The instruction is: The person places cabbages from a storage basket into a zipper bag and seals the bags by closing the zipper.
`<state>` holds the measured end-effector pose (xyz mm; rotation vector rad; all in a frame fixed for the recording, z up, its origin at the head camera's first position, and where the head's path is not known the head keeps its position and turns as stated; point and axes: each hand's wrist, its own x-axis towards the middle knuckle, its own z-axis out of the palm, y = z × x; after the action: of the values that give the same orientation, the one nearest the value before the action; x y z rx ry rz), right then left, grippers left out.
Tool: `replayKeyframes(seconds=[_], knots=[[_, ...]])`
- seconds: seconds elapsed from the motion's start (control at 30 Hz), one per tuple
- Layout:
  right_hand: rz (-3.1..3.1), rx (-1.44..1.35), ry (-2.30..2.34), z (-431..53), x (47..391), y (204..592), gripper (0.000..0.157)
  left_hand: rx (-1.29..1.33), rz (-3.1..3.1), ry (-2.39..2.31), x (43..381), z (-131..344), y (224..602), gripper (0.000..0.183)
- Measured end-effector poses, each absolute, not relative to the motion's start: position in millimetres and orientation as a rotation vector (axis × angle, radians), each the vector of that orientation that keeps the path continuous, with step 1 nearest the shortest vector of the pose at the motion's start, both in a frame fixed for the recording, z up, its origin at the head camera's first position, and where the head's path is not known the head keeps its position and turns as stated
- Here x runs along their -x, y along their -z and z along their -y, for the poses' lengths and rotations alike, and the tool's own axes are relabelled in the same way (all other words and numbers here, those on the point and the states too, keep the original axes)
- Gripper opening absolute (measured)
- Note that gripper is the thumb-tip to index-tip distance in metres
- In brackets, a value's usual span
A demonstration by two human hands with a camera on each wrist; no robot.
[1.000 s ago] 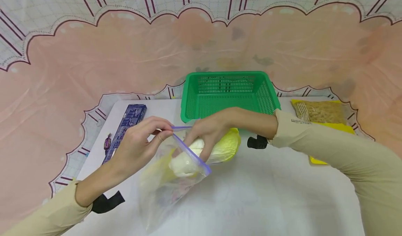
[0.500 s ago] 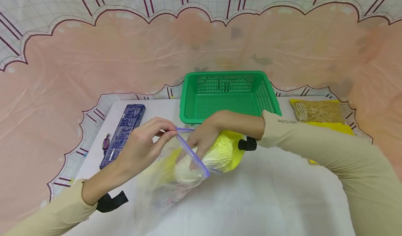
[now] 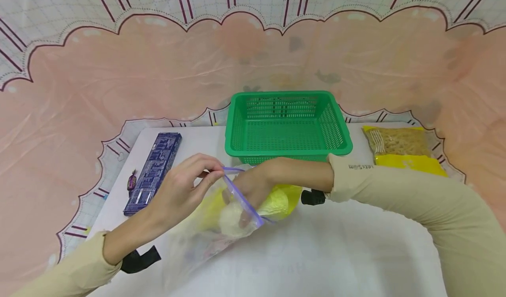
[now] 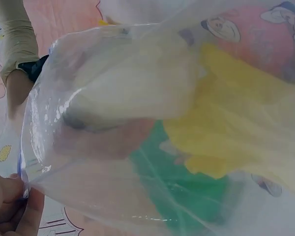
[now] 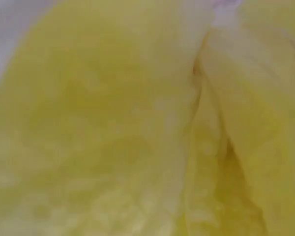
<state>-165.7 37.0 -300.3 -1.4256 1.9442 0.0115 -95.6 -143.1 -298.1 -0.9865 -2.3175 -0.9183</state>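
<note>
My left hand (image 3: 185, 185) pinches the purple zip edge of a clear zip bag (image 3: 186, 248), keeping its mouth apart. Reaching through that mouth, my right hand (image 3: 253, 186) grips a Chinese cabbage (image 3: 278, 204) round its pale base. The base lies inside the bag, while the yellow leafy end sticks out under my right wrist. Through the plastic in the left wrist view, the cabbage's pale base (image 4: 137, 83) shows beside a yellow leafy shape (image 4: 236, 123). Blurred yellow leaves (image 5: 88, 123) fill the right wrist view. My right fingertips are partly hidden by the film.
A green plastic basket (image 3: 288, 151) stands behind the bag. To the left lie a long blue box (image 3: 154, 172) and a small purple wrapped candy (image 3: 132, 181). A yellow packet with tan contents (image 3: 399, 142) lies at the right, partly behind my right sleeve.
My right hand has pushed deeper into the bag with the cabbage, so more of its base is inside. My left hand still pinches the zip edge and has barely moved.
</note>
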Motion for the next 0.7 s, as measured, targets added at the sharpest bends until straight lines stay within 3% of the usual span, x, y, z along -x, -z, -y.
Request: replayKeyframes(seconds=[0.17,0.37,0.7], knots=[[-1.968,1.464,-0.035,-35,159,293,0.054,0.969,2.295,0.916,91,145,294,0.011],[-1.869,1.380,0.430,-47,162,270,0.032,0.893,2.239,0.939,90,154,285,0.012],[-1.929,1.211,0.877,-70,141,274,0.038,0.849,2.260,0.968,88,159,283,0.018]])
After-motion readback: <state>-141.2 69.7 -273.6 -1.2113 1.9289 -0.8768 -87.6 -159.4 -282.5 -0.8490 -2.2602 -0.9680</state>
